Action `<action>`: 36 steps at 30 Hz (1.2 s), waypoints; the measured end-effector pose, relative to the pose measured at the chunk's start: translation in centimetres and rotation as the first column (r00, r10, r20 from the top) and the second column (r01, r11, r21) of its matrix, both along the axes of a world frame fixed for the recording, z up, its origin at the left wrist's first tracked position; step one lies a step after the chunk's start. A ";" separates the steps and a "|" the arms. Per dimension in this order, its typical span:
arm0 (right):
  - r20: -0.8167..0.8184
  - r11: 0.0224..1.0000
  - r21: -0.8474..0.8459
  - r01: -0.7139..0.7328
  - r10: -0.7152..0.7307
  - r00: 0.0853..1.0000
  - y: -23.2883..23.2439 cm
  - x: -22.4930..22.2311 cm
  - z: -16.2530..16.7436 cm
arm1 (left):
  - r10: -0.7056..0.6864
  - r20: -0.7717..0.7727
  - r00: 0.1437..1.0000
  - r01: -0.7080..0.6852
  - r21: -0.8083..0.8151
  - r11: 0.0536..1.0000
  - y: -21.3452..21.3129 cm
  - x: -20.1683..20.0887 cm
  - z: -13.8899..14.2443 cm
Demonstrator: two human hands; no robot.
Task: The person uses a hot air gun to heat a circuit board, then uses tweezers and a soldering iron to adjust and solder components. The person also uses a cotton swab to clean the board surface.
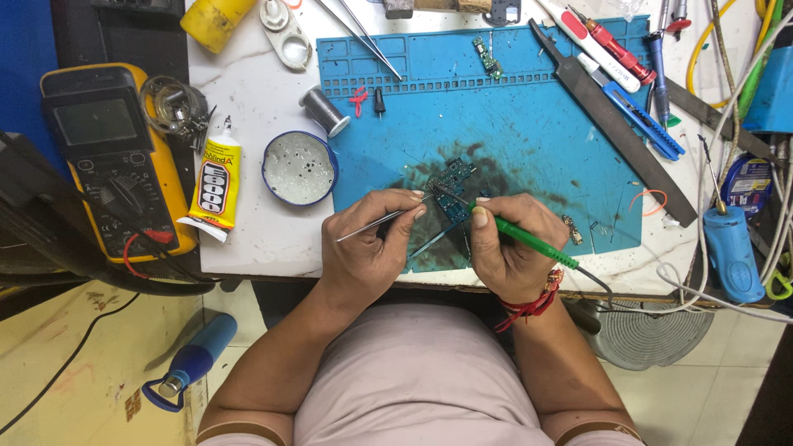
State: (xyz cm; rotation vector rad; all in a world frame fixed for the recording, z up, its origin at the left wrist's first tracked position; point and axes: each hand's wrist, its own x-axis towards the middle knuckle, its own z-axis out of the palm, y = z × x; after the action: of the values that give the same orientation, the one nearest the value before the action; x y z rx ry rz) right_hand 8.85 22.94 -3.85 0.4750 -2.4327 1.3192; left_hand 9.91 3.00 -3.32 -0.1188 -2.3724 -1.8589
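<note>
Pinching tweezers (382, 221) in the left hand (368, 248), tips on the board (453, 188); the right hand (512, 244) is wrapped tight round a green iron (516, 237), tip touching the board too. The board lies near the mat's (537, 124) front edge, solder tin (299, 168) off its left edge.

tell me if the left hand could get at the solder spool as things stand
Probably yes: the solder spool lies on bare table ahead of the left hand, nothing between, though that hand holds tweezers.
</note>
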 end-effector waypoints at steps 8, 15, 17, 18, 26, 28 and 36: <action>-0.005 1.000 -0.025 0.004 -0.004 1.000 0.0 0.0 -0.1 | 0.004 0.001 1.000 -0.004 -0.013 1.000 0.1 0.0 -0.1; -0.002 1.000 -0.017 -0.008 0.008 1.000 0.1 0.0 0.0 | -0.001 -0.015 1.000 0.001 -0.010 1.000 0.1 0.0 -0.1; -0.005 0.999 -0.041 -0.009 0.009 1.000 0.0 -0.1 0.0 | -0.004 -0.005 1.000 0.004 -0.008 1.000 0.0 0.0 -0.1; -0.006 0.999 -0.052 -0.009 0.009 1.000 0.0 -0.1 0.0 | -0.005 0.000 1.000 0.005 -0.008 1.000 0.0 -0.1 -0.1; -0.022 1.000 -0.017 -0.004 0.003 1.000 0.0 -0.1 0.0 | 0.001 -0.016 1.000 -0.001 -0.010 1.000 0.0 -0.1 0.0; -0.017 1.000 -0.011 -0.007 0.007 1.000 0.1 -0.1 0.0 | -0.002 -0.014 1.000 0.002 -0.007 1.000 0.0 -0.1 0.0; -0.012 1.000 0.001 -0.005 0.005 1.000 0.1 0.0 -0.1 | 0.002 -0.007 1.000 -0.002 -0.015 1.000 0.0 0.0 -0.1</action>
State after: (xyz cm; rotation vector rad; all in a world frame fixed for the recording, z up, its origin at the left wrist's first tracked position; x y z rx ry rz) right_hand 8.84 23.05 -3.99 0.4888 -2.4240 1.3135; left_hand 9.87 2.98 -3.43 -0.1237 -2.3812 -1.8378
